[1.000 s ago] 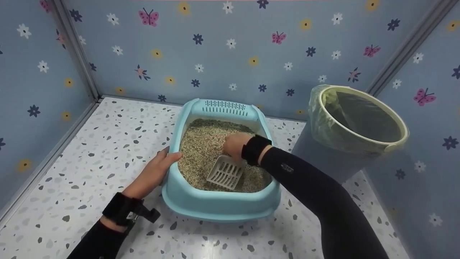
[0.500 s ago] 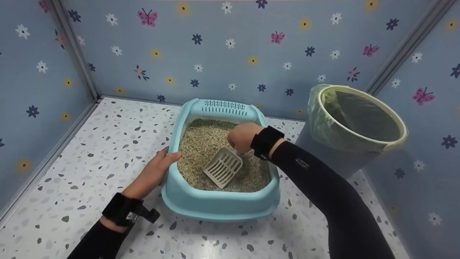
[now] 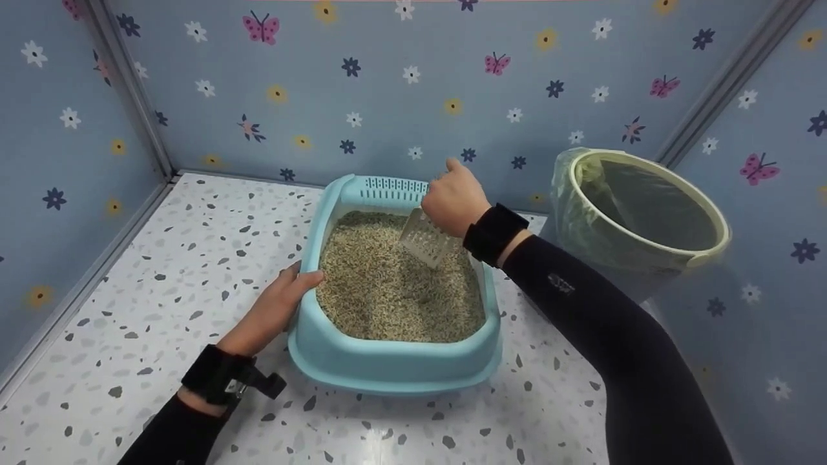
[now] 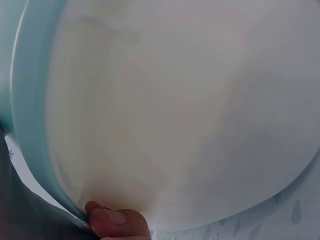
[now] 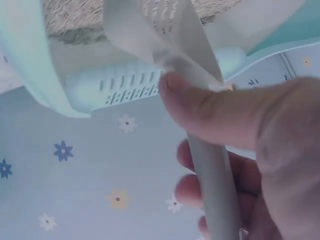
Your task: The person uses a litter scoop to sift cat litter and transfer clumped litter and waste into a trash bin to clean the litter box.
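Note:
A light blue litter box [image 3: 394, 365] stands on the floor, spread with grainy tan litter [image 3: 375, 290]. At its left side my left hand [image 3: 274, 307] grips the rim, thumb on top. In the left wrist view, fingertips [image 4: 117, 222] press against the box's pale wall. My right hand [image 3: 457, 200] holds a slotted litter scoop [image 3: 425, 240] above the back right of the litter, its blade tilted downward. The right wrist view shows the fingers wrapped round the scoop's grey handle [image 5: 215, 185], with the thumb lying along it near the blade.
A trash bin [image 3: 594, 278] lined with a yellowish translucent bag stands to the right of the litter box. Flower-patterned panels [image 3: 387, 90] rise behind and on both sides. The speckled floor [image 3: 213, 258] extends round the box.
My right hand has lifted the scoop from the front of the litter and carried it up toward the box's back right. My left hand has stayed on the rim.

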A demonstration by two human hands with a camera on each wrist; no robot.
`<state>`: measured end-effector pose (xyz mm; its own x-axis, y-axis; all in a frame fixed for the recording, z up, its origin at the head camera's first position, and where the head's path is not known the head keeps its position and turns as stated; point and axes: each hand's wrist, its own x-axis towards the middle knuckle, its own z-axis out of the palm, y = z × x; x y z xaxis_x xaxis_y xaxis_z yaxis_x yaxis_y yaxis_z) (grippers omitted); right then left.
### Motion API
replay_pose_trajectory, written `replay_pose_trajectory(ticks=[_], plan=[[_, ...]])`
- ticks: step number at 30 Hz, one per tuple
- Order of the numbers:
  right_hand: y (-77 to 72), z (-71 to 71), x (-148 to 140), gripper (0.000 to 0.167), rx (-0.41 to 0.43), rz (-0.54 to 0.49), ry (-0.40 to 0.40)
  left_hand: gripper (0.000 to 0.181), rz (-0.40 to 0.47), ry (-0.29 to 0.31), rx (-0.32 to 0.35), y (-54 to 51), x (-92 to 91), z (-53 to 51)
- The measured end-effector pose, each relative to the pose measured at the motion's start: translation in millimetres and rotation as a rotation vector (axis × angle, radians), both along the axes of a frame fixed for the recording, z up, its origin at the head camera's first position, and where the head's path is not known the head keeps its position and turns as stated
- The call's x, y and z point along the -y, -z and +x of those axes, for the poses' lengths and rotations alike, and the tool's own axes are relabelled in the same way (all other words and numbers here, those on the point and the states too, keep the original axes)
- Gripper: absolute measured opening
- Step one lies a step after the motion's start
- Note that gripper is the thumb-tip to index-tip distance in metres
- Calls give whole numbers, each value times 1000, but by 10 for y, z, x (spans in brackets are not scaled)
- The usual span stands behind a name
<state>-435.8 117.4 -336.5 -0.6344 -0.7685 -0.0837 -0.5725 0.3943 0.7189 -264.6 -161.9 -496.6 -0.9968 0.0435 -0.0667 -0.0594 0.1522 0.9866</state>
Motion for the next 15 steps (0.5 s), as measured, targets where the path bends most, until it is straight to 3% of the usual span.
replay_pose_trajectory(ticks=[6, 15], plan=[[141, -87, 54, 47, -124, 86, -50, 86, 8, 7, -2, -13, -1, 1], [327, -231, 3, 46, -116, 45, -103, 89, 33, 19, 10, -14, -3, 9]])
